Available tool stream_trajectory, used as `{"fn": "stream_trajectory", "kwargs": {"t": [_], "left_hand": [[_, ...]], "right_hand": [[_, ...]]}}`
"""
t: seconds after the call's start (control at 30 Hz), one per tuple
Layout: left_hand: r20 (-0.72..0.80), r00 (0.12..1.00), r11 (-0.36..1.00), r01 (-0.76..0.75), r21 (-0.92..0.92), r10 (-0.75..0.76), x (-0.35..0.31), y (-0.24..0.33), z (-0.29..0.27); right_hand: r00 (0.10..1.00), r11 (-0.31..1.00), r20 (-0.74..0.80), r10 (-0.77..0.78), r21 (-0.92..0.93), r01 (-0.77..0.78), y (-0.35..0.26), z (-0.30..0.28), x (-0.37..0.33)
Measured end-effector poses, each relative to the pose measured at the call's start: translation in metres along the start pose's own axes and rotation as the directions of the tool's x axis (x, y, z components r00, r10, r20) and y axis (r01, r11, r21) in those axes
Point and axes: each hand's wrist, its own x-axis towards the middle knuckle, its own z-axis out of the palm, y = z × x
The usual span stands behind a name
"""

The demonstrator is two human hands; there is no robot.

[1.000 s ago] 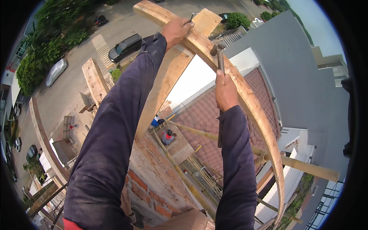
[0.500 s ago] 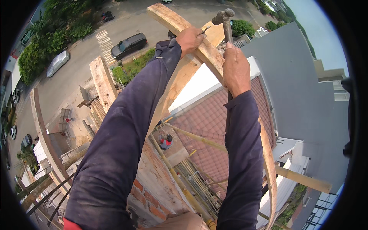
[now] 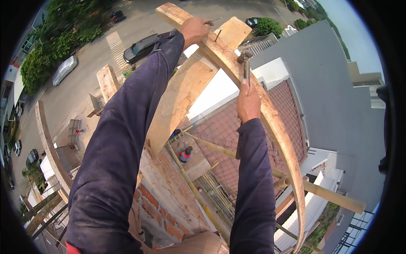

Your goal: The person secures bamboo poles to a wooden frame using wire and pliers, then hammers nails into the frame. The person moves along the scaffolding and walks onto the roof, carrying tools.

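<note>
A long wooden beam (image 3: 272,116) runs from the top middle down to the lower right, bending in the fisheye picture. It crosses over a wide wooden board (image 3: 179,99). A nail (image 3: 218,34) stands up from the beam near the crossing. My left hand (image 3: 195,31) is closed at the beam's far part, with a thin nail (image 3: 215,20) poking out from its fingers. Closed around a hammer (image 3: 246,67), my right hand (image 3: 248,101) is just right of the beam. The hammer's head is up, apart from the standing nail; part of its handle is hidden.
Below is a brick wall top (image 3: 163,207), with bamboo poles (image 3: 334,195) and a red tiled roof (image 3: 279,101) to the right. A person (image 3: 185,154) is far below. Wooden posts (image 3: 50,148) rise at left, beyond them a street with a dark car (image 3: 139,48).
My left hand has shifted left, and the standing nail now shows beside it. My right hand has brought the hammer down and slightly left.
</note>
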Motion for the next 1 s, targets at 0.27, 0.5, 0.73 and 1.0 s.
{"fn": "stream_trajectory", "kwargs": {"t": [0.27, 0.5, 0.73, 1.0], "left_hand": [[-0.148, 0.982, 0.901, -0.041, 0.432, 0.116, 0.062, -0.030, 0.025], [-0.091, 0.965, 0.809, -0.154, 0.567, 0.247, 0.045, -0.056, 0.046], [-0.047, 0.997, 0.861, -0.026, 0.509, 0.059, 0.043, -0.039, 0.036], [-0.055, 0.998, 0.928, -0.006, 0.372, 0.029, 0.038, -0.035, 0.029]], "right_hand": [[0.986, 0.984, 0.134, 0.094, 0.137, -0.113, 0.008, -0.008, 0.005], [0.971, 0.944, 0.189, 0.149, 0.264, -0.196, 0.001, -0.003, 0.005], [0.971, 0.857, 0.227, -0.072, 0.513, -0.056, -0.060, -0.049, -0.005], [0.906, 0.657, -0.238, -0.351, 0.627, 0.419, -0.099, -0.067, 0.006]]}}
